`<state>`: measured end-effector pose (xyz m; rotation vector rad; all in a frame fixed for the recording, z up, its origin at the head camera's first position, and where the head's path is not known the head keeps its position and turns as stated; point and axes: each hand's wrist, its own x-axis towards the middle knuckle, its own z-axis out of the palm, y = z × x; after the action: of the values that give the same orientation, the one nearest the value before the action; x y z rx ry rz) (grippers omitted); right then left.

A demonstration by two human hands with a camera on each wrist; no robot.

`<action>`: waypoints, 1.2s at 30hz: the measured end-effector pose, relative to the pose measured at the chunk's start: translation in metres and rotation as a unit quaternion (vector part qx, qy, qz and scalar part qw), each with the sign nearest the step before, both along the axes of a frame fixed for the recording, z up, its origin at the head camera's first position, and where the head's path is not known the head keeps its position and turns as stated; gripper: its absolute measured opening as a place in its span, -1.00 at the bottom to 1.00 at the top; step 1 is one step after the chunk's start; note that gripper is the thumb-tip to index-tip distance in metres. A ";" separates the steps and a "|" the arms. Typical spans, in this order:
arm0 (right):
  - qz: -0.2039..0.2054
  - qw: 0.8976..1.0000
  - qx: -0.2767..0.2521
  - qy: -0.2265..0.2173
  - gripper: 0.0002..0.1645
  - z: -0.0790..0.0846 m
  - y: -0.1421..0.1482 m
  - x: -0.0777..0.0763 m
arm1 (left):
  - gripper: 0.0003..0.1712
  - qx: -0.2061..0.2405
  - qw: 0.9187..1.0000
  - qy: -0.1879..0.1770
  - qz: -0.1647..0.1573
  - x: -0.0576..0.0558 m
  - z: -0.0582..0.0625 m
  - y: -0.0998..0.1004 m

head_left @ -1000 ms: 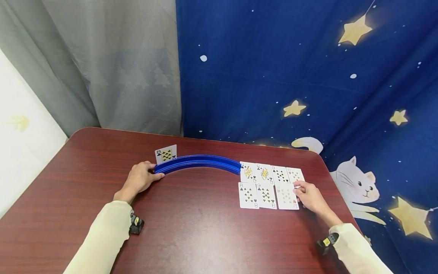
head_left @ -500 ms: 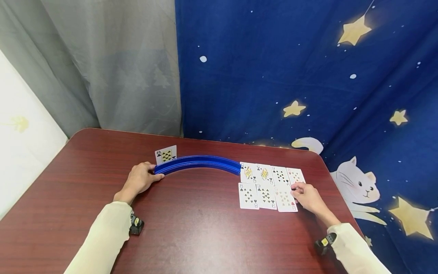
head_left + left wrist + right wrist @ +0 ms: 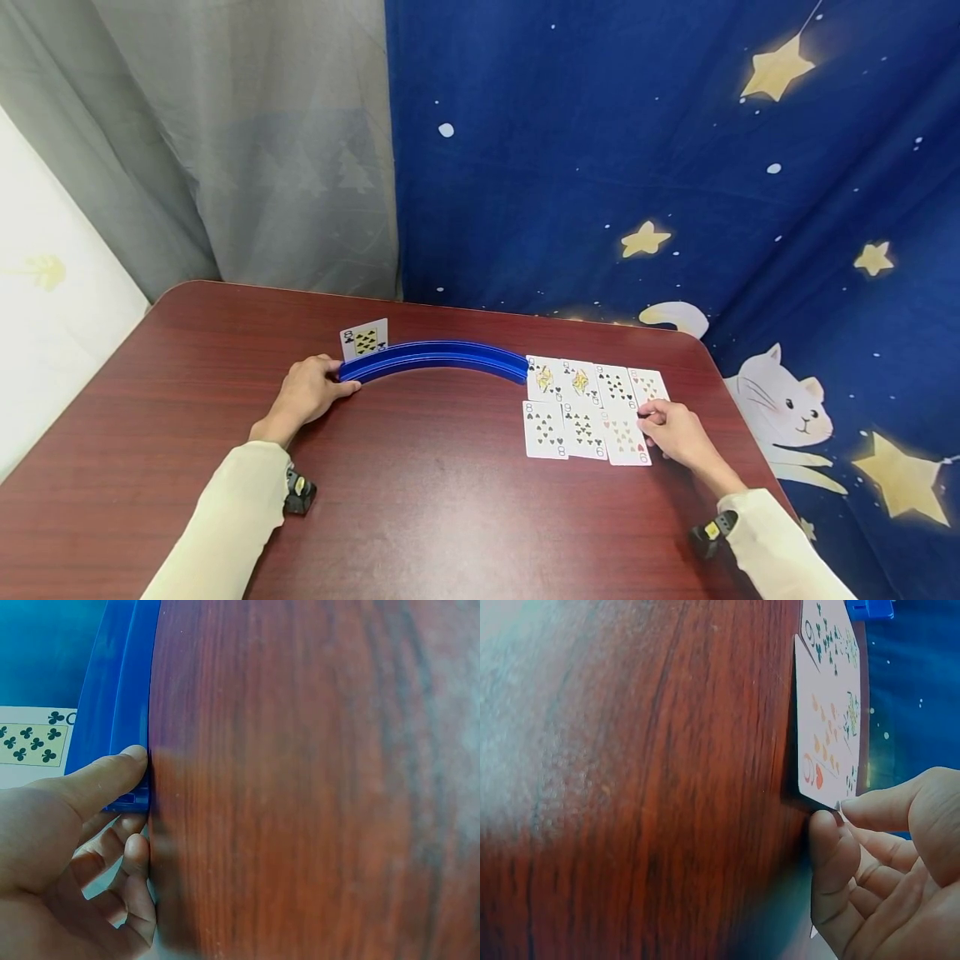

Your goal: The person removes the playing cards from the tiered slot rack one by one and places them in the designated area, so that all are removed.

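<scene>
A long curved blue card holder (image 3: 435,353) lies across the back of the table. Thumb and fingers of my left hand (image 3: 306,392) grip its left end; in the left wrist view the thumb presses on the front of the holder (image 3: 120,682). One playing card of clubs (image 3: 363,337) stands up at that end, its lower edge hidden by the holder. On the right, my right hand (image 3: 675,429) pinches a hearts playing card (image 3: 625,438) by its right edge. In the right wrist view, thumb and forefinger meet at the corner of this card (image 3: 825,739), above a dark shadow.
Face-up cards lie in two rows right of the holder: queens (image 3: 580,380), a black nine (image 3: 615,386) and a red card (image 3: 648,382) behind, an eight (image 3: 544,429) and a nine of clubs (image 3: 583,431) in front. A starry curtain (image 3: 525,167) hangs behind the reddish-brown table (image 3: 420,500).
The hearts card in my right hand has moved slightly left and toward me, beside the nine of clubs. My left hand and the holder have not moved.
</scene>
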<state>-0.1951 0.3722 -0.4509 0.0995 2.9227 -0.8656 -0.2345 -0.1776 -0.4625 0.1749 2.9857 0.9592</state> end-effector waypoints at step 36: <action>0.045 0.988 -0.118 0.085 -0.86 0.032 -0.158 -0.054 | -0.51 0.002 1.000 -0.023 -0.002 0.000 0.002 0.000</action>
<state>-0.2486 0.2138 -0.4189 -0.1303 2.9215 -1.2519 -0.2345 -0.1780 -0.4603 0.1555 2.9405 0.9538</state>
